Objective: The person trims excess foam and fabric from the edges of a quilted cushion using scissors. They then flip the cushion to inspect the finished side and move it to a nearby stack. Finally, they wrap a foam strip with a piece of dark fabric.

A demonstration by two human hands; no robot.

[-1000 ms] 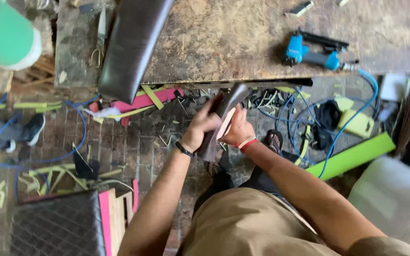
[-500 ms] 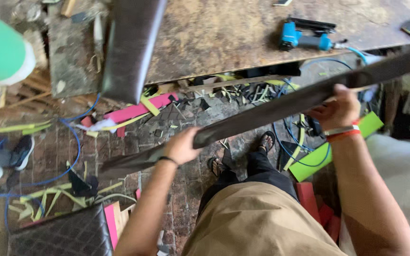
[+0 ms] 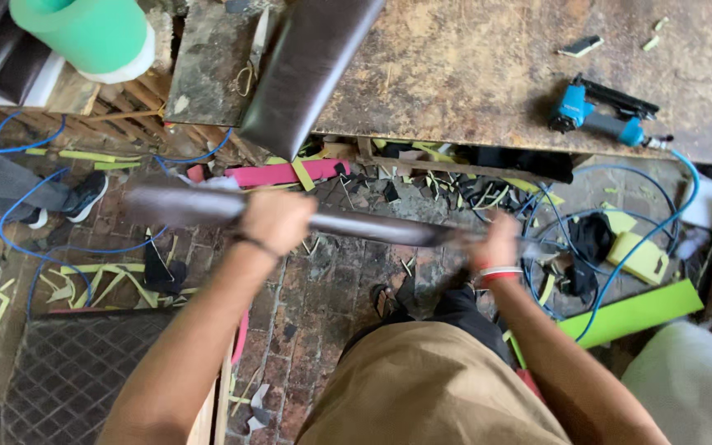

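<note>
While both hands stretch a long dark strip (image 3: 356, 224) level above the floor, the left hand (image 3: 276, 221) has its grip wrapped round the strip left of the middle, and the right hand (image 3: 498, 243) has its grip closed round it near the right end. The strip is blurred and runs across the view, out past the left hand over the bricks.

Up top sits the tabletop (image 3: 471, 74), worn, stained and brown. A blue nail gun (image 3: 595, 118) lies on it at the right, its blue hose (image 3: 644, 239) dropping off the edge and looping on the floor. A dark padded panel (image 3: 306, 74) rests tilted across the tabletop's front edge, overhanging it. Small scraps (image 3: 584, 45) lie farther back.

Down below, the brick floor (image 3: 315, 288) is littered with offcuts: a pink foam strip (image 3: 286, 173) just under the tabletop, yellow-green slivers (image 3: 100, 280) at the left, a long green foam piece (image 3: 632, 313) at the right, black bits between. A green roll (image 3: 92, 33) stands at the top left on a wooden ledge. Another person's shoe (image 3: 84, 196) and trouser leg show at the far left, with more blue hose curling round them. A dark quilted sheet (image 3: 76, 371) lies at the bottom left. The wearer's tan trousers (image 3: 430, 387) fill the bottom middle.
</note>
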